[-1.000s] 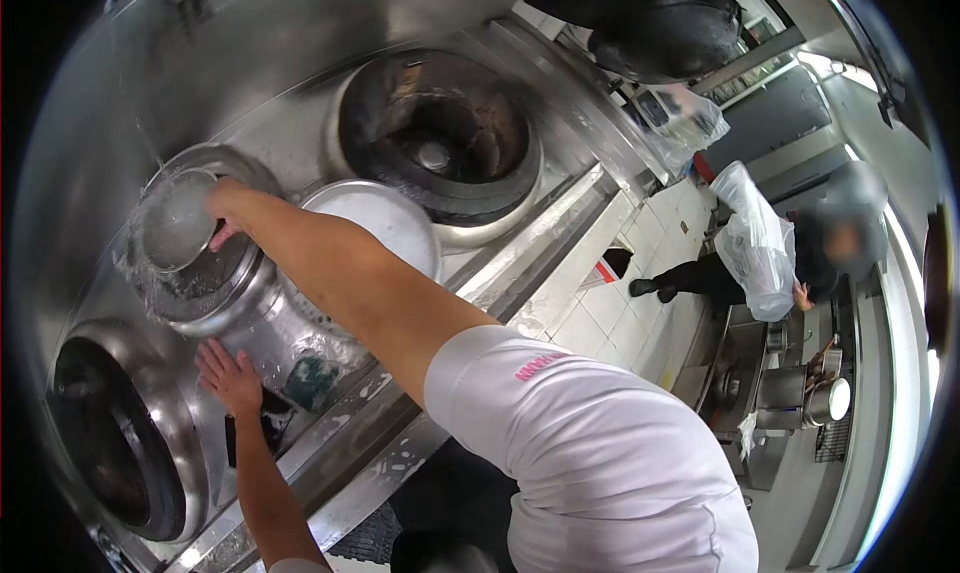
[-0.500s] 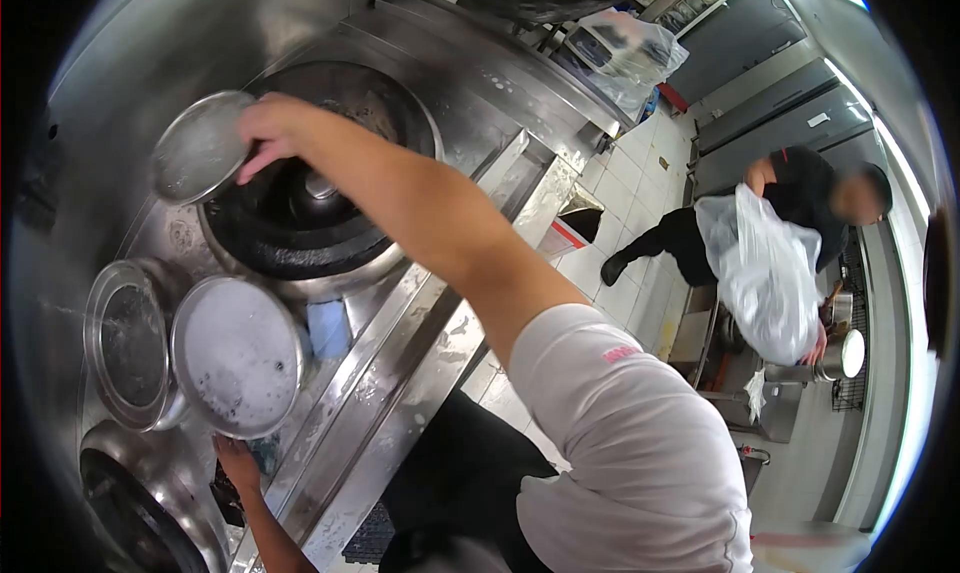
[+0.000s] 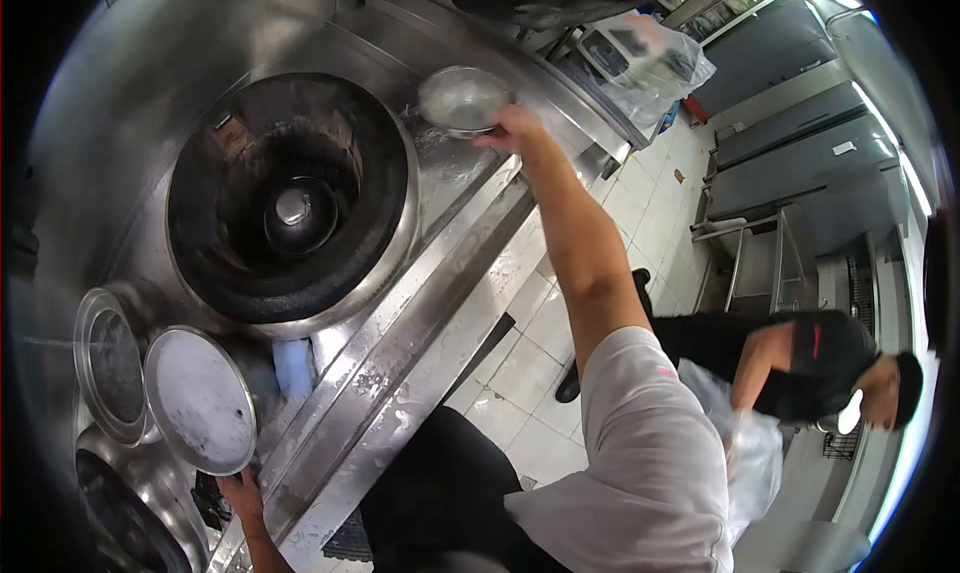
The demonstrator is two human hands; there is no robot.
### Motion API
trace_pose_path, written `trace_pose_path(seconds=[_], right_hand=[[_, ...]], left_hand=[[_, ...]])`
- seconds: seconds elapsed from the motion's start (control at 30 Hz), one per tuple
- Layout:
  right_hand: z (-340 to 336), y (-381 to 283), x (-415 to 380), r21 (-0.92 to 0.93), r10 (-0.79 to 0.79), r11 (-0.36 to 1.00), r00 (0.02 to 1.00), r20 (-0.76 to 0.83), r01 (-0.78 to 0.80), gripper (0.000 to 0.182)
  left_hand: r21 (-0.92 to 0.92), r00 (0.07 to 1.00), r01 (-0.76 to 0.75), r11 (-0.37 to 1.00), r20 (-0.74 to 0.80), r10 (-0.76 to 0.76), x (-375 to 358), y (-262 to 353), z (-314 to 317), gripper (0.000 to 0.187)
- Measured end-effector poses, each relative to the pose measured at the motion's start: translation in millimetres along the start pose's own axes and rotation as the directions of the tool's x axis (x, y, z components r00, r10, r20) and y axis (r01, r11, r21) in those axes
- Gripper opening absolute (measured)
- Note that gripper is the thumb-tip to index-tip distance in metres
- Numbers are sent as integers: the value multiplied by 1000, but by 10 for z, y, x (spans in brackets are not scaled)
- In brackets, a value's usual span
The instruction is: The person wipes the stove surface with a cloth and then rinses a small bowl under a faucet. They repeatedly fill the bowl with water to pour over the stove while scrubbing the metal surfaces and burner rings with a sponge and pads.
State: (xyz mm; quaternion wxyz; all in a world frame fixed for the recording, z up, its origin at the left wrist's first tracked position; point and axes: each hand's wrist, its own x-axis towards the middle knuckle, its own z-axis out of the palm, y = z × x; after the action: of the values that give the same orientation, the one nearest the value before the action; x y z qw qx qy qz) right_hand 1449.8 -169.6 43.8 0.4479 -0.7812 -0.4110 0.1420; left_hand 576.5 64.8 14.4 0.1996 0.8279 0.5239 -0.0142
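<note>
My right hand (image 3: 512,128) grips the rim of a round metal bowl (image 3: 463,100), held over the steel counter beyond the large dark wok burner (image 3: 290,198). At the lower left, my left hand (image 3: 240,490) is at the lower rim of a round pan of white suds (image 3: 200,398), fingers partly hidden behind it. Next to that pan, on its left, is another round metal pan (image 3: 113,365). A blue cloth (image 3: 293,367) lies on the counter between the suds pan and the burner.
A co-worker in black (image 3: 825,363) bends at the right with a clear plastic bag (image 3: 755,463). A second burner (image 3: 125,518) is at the lower left. Plastic-covered items (image 3: 640,63) stand at the top. A steel channel (image 3: 400,358) runs along the counter's edge.
My right hand has carried the bowl rightward from the burner's left side to its far right. The suds pan is tilted more. The co-worker has moved nearer and bent down.
</note>
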Motion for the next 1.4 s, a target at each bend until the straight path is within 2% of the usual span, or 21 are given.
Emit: trace_pose_path(seconds=[0.03, 0.07, 0.1, 0.2, 0.3, 0.33, 0.37, 0.4, 0.43, 0.47, 0.57, 0.67, 0.73, 0.8, 0.87, 1.0, 1.07, 1.17, 1.23, 1.37, 1.4], right_hand=[[-153, 10, -148, -352, -133, 924, 989, 62, 147, 32], [-306, 12, -297, -648, -263, 709, 957, 123, 279, 36], [-428, -160, -464, -733, -192, 646, 975, 114, 213, 39], [-798, 199, -780, -753, 33, 658, 999, 9, -15, 46], [-1121, 221, -1057, -831, 191, 556, 977, 98, -26, 33], [-1113, 123, -1096, -469, 376, 786, 913, -158, -404, 25], [-1107, 19, -1125, 56, 618, 774, 733, -284, -631, 19], [-1105, -77, -1171, 574, 837, 530, 493, -237, -625, 15], [-1142, -101, -1241, 547, 829, 546, 502, -247, -634, 16], [-1197, -119, -1297, 522, 819, 564, 514, -255, -640, 19], [-1193, -158, -1444, 468, 789, 604, 569, -232, -645, 27], [-1160, -182, -1495, 410, 760, 634, 628, -170, -656, 35], [-1078, -229, -1494, 355, 737, 660, 662, -136, -662, 42], [-883, -436, -1513, 361, 697, 687, 712, -81, -631, 47], [-756, -454, -1477, 294, 712, 680, 701, -45, -672, 49], [-317, -725, -1490, 312, 705, 657, 706, 67, -686, 48], [-119, -1087, -1514, 350, 667, 663, 734, 125, -662, 46], [48, -975, -1576, 234, 685, 672, 710, 166, -703, 46], [187, -1083, -1673, 364, 680, 622, 708, 188, -694, 42], [139, -1212, -1846, 300, 739, 593, 653, 167, -748, 51], [158, -1230, -1911, 300, 753, 579, 638, 159, -758, 54]], left_hand=[[-31, 1000, -18, 999, -18, 17, -16, 18, 21, 60], [-63, 999, -38, 997, -35, 36, -32, 30, 50, 59], [-43, 999, -32, 999, -22, 31, -38, 9, 85, 59], [-16, 1000, 25, 1000, -15, -25, -8, -60, 162, 57], [-19, 999, 37, 999, 19, -37, 20, 108, 104, 57], [-20, 999, 16, 1000, 48, -15, 43, 159, 90, 52], [-7, 1000, 2, 1000, 23, -2, 31, 211, 113, 50], [7, 1000, -12, 1000, -3, 12, 0, 274, 147, 49], [21, 999, -27, 999, -30, 28, -24, 400, 159, 48], [20, 989, -34, 999, -142, 36, -93, 567, 213, 42], [-56, 990, -79, 995, -123, 72, -299, 989, 154, 42], [17, 987, -144, 989, -73, 145, -513, 1423, 183, 44], [42, 920, -389, 920, -36, 390, -524, 1569, 273, 50], [-10, 854, -520, 854, -21, 519, -425, 1972, 290, 53], [-28, 806, -591, 806, 1, 591, -275, 2275, 441, 62], [5, 829, -555, 832, 81, 553, 65, 2959, 691, 72], [62, 868, -479, 875, 178, 463, 290, 3125, 777, 51], [118, 876, -467, 876, 201, 439, 578, 3120, 1034, 26], [73, 877, -464, 883, 177, 447, 590, 3128, 1070, 18], [-4, 886, -449, 894, 126, 446, 549, 3122, 987, 17], [1, 868, -489, 872, 97, 486, 554, 3089, 1016, 15]])
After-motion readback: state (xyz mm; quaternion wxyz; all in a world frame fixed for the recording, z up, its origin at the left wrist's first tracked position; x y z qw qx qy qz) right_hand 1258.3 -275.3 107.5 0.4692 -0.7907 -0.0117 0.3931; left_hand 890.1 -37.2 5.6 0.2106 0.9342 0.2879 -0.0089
